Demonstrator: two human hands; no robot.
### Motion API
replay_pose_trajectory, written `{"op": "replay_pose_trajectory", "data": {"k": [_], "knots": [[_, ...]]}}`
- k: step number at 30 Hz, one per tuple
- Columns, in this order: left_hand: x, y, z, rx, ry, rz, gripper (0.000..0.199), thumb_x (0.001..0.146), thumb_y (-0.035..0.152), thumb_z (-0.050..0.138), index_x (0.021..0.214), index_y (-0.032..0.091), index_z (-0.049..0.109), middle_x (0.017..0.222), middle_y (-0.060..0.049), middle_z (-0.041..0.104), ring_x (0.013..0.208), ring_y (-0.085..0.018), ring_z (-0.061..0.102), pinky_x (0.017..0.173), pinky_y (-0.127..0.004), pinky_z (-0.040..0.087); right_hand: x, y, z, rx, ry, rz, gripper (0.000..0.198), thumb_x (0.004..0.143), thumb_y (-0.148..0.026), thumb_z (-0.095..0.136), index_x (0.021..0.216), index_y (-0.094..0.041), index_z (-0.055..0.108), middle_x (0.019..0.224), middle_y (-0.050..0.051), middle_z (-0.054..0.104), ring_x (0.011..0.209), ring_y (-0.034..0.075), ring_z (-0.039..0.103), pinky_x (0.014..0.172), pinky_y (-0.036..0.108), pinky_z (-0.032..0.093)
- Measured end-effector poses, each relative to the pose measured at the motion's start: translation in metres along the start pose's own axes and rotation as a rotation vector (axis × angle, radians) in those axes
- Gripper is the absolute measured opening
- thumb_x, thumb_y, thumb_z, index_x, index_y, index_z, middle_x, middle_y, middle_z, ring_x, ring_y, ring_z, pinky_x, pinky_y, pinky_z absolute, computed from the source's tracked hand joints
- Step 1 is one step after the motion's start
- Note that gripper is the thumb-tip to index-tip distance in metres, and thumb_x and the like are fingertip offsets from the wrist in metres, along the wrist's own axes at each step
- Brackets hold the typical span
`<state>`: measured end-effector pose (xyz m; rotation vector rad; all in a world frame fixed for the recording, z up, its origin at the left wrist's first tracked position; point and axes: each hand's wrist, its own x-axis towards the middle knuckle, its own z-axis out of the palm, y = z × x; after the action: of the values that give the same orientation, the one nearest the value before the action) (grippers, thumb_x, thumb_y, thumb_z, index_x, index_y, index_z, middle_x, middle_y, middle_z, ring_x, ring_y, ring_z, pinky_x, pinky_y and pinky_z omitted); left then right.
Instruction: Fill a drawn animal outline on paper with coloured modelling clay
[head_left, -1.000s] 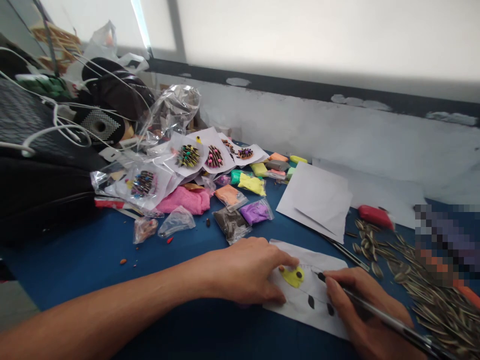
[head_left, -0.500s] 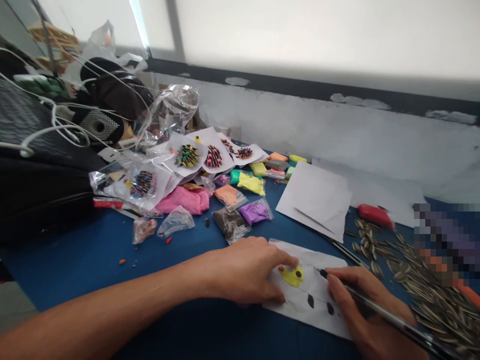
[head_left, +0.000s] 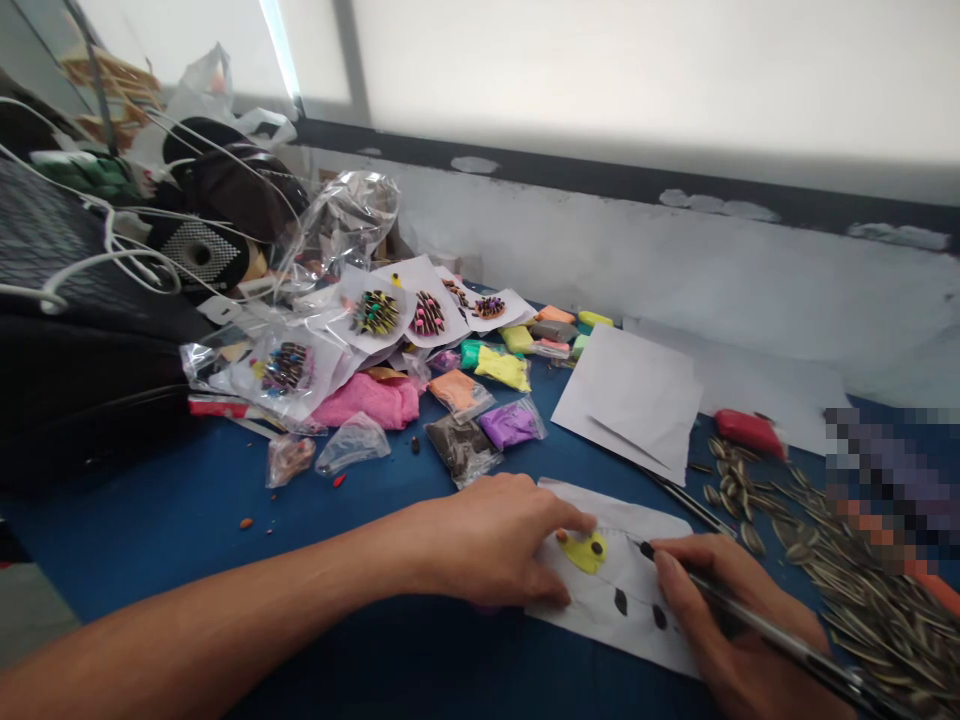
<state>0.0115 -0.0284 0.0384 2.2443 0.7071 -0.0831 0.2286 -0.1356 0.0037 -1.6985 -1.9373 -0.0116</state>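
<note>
My left hand (head_left: 510, 540) lies on the left side of a white sheet of paper (head_left: 592, 625), its thumb and index finger apart and pressing the sheet to the table. Between them is a flat yellow clay shape (head_left: 585, 552) with a dark round dot and a small orange bit. Closed around a black pen (head_left: 772, 630), my right hand (head_left: 750, 620) rests at the paper's right side. The pen's dark tip touches the sheet, at the end of a thin drawn line. Lower down, the paper bears dark leaf-like shapes (head_left: 621, 601).
Striped sunflower seeds (head_left: 862, 610) are heaped at the right, below a red clay pack (head_left: 750, 430). Blank paper sheets (head_left: 637, 390) lie behind my hands. Bagged coloured clay (head_left: 514, 422) and seed-covered paper crafts (head_left: 375, 312) sit further left, near a black bag (head_left: 90, 400) and white cables.
</note>
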Motion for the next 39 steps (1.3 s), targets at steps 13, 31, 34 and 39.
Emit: {"op": "replay_pose_trajectory", "data": {"k": [13, 31, 34, 39], "knots": [[-0.0008, 0.0006, -0.0018, -0.008, -0.008, -0.006, 0.064, 0.076, 0.033, 0.068, 0.138, 0.025, 0.053, 0.065, 0.0, 0.063, 0.064, -0.016, 0.061, 0.063, -0.024, 0.042, -0.0005, 0.0094, -0.0033, -0.031, 0.049, 0.019, 0.012, 0.089, -0.033, 0.056, 0.082, -0.026, 0.063, 0.072, -0.002, 0.068, 0.06, 0.014, 0.067, 0.052, 0.023, 0.051], [0.0001, 0.0036, -0.003, 0.007, -0.017, -0.022, 0.063, 0.077, 0.033, 0.068, 0.138, 0.025, 0.053, 0.066, 0.0, 0.064, 0.065, -0.016, 0.062, 0.067, -0.025, 0.044, -0.002, 0.0055, -0.0012, 0.018, 0.003, 0.061, 0.017, 0.09, -0.036, 0.055, 0.083, -0.025, 0.065, 0.075, 0.0, 0.068, 0.064, 0.016, 0.067, 0.055, 0.025, 0.052], [-0.0004, 0.0035, -0.0027, 0.008, -0.013, -0.022, 0.063, 0.077, 0.033, 0.068, 0.137, 0.025, 0.054, 0.066, 0.0, 0.064, 0.066, -0.016, 0.063, 0.068, -0.025, 0.044, -0.0012, 0.0052, -0.0013, 0.019, -0.005, 0.063, 0.016, 0.09, -0.035, 0.055, 0.083, -0.025, 0.065, 0.075, 0.0, 0.068, 0.065, 0.016, 0.067, 0.056, 0.025, 0.052], [-0.0017, 0.0031, -0.0021, 0.001, -0.012, -0.024, 0.063, 0.077, 0.032, 0.068, 0.138, 0.025, 0.054, 0.065, 0.0, 0.064, 0.065, -0.017, 0.061, 0.071, -0.027, 0.045, -0.0021, 0.0054, -0.0021, 0.008, 0.011, 0.015, 0.015, 0.09, -0.034, 0.055, 0.081, -0.025, 0.063, 0.072, -0.002, 0.067, 0.061, 0.014, 0.066, 0.053, 0.023, 0.05]]}}
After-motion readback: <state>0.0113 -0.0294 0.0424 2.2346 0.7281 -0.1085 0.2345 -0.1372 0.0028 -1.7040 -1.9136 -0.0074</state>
